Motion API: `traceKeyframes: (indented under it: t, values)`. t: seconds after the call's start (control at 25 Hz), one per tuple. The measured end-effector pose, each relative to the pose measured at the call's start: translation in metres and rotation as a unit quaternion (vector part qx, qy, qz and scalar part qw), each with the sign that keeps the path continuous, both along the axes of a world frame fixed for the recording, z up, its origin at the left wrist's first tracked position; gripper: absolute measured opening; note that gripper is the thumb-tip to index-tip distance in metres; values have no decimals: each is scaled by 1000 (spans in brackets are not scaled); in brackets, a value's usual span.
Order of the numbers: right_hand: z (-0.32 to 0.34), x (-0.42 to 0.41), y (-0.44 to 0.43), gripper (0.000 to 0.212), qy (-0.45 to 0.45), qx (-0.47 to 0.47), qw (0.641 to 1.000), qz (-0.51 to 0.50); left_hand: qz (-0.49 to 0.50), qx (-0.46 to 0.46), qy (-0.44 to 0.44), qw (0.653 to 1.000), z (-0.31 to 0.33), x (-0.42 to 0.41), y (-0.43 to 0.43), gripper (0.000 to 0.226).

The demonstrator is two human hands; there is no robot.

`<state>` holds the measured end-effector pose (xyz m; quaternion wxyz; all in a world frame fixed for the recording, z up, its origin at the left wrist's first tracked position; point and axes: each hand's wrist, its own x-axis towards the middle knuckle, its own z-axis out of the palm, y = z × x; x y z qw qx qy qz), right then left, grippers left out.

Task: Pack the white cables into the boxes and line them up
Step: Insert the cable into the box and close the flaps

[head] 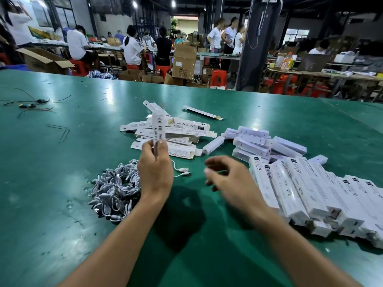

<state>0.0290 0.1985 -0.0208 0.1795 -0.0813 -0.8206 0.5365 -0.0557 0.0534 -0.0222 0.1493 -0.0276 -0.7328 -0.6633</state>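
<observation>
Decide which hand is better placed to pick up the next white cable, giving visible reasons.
Right. The left hand pinches an upright box, while the right hand holds nothing and hovers beside the loose cable lying between the hands.

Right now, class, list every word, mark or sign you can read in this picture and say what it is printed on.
"CE": on the box held upright by the left hand.
"RoHS", upside down: on a flat box lying behind it.
Handling symbols, no readable words: on the brown carton.
Capital lettering on other flat boxes: too blurred.
Print on the packed boxes: too small.
</observation>
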Motion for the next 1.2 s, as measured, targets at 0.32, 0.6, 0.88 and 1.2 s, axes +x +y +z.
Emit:
traceKeyframes:
  t: [0.32,0.6,0.88,1.2]
  values:
    - [-33,-37,-58,46,-20,357,933,34,57,134,-32,989,13,-12,-12,22]
    - [-37,-61,-59,27,2,369,929,28,64,67,-45,995,11,-14,-12,33]
    - [-38,-33,-32,14,84,126,987,-53,-56,25,-90,994,2,-7,-5,28]
    - [-28,9,-4,23,158,104,982,0,-216,91,-187,954,4,20,12,14]
